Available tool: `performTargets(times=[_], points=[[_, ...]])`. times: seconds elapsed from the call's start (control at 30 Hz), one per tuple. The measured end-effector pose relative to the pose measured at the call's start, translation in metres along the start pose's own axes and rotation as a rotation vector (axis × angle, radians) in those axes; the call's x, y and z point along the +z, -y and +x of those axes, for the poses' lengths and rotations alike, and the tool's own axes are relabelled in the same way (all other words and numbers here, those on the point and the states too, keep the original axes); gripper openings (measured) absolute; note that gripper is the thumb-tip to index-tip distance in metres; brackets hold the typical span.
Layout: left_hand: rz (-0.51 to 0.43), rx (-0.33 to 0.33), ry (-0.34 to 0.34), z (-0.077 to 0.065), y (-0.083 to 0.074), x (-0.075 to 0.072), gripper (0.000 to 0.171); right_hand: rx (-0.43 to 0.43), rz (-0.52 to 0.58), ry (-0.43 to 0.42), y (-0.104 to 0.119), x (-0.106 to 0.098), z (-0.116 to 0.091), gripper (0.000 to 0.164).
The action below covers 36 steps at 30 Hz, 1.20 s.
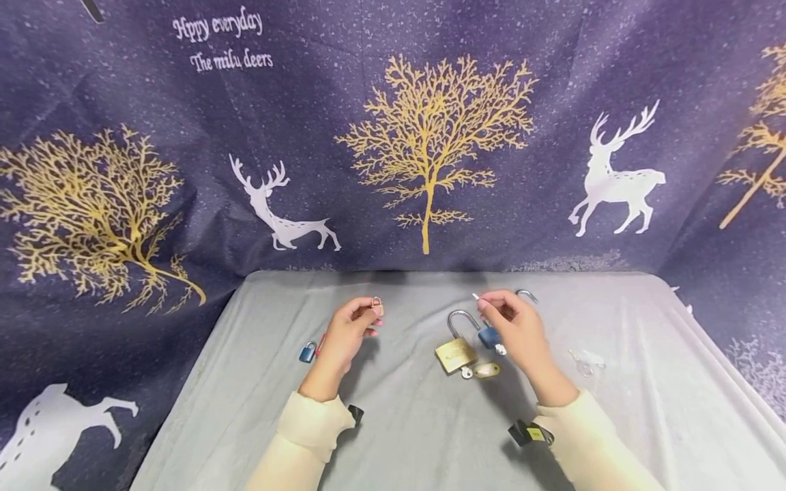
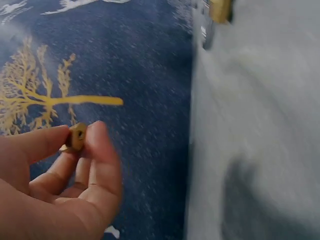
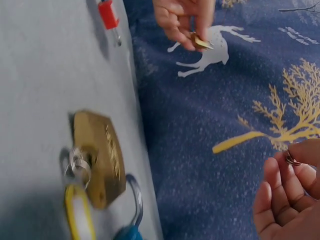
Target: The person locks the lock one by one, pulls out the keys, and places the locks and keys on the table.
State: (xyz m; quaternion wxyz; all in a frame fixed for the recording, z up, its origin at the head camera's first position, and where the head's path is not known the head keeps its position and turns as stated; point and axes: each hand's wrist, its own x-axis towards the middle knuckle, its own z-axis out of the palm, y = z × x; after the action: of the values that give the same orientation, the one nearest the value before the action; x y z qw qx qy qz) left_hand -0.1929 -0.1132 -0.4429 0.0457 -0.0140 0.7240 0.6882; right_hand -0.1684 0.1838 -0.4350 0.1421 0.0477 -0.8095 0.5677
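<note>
Over the table, my left hand (image 1: 345,335) pinches a small brass padlock (image 1: 378,309) between thumb and fingers. Its keyhole face (image 2: 79,135) shows in the left wrist view. My right hand (image 1: 517,329) pinches a small key, whose pale tip (image 1: 475,297) sticks out past the fingers; a little ring (image 3: 292,159) shows at the fingertips in the right wrist view. The two hands are apart. Below and left of the right hand lies a large brass padlock (image 1: 456,354) with a key (image 1: 467,373) and a yellow-rimmed tag (image 1: 488,370). A blue padlock (image 1: 488,337) lies partly hidden by the right hand.
Left of my left hand lie a small blue padlock (image 1: 308,352) and a red padlock (image 3: 108,14). Behind my right hand a metal shackle (image 1: 527,294) shows. Keys on a ring (image 1: 583,368) lie to the right. A patterned cloth (image 1: 393,204) hangs behind the grey table (image 1: 393,436).
</note>
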Motion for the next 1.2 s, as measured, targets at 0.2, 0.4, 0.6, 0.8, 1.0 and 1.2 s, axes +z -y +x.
performTargets(times=[0.2, 0.4, 0.6, 0.8, 1.0, 1.2], points=[[0.229, -0.026, 0.018, -0.005, 0.014, -0.010, 0.025, 0.025, -0.099, 0.002, -0.010, -0.016, -0.005, 0.016], [0.413, 0.004, 0.045, -0.011, 0.026, -0.014, 0.025, 0.033, -0.145, 0.003, -0.019, -0.030, -0.012, 0.015], [0.609, -0.010, 0.041, -0.016, 0.035, -0.012, 0.013, 0.068, -0.222, 0.016, -0.031, -0.043, -0.018, 0.014], [0.860, 0.083, -0.014, -0.015, 0.042, -0.011, 0.008, 0.101, -0.281, 0.048, -0.042, -0.057, -0.025, 0.014], [0.928, 0.105, -0.026, -0.015, 0.044, -0.012, 0.010, 0.154, -0.392, 0.113, -0.046, -0.072, -0.030, 0.016], [0.964, 0.124, -0.041, -0.015, 0.045, -0.011, 0.011, 0.195, -0.437, 0.160, -0.052, -0.084, -0.038, 0.018]])
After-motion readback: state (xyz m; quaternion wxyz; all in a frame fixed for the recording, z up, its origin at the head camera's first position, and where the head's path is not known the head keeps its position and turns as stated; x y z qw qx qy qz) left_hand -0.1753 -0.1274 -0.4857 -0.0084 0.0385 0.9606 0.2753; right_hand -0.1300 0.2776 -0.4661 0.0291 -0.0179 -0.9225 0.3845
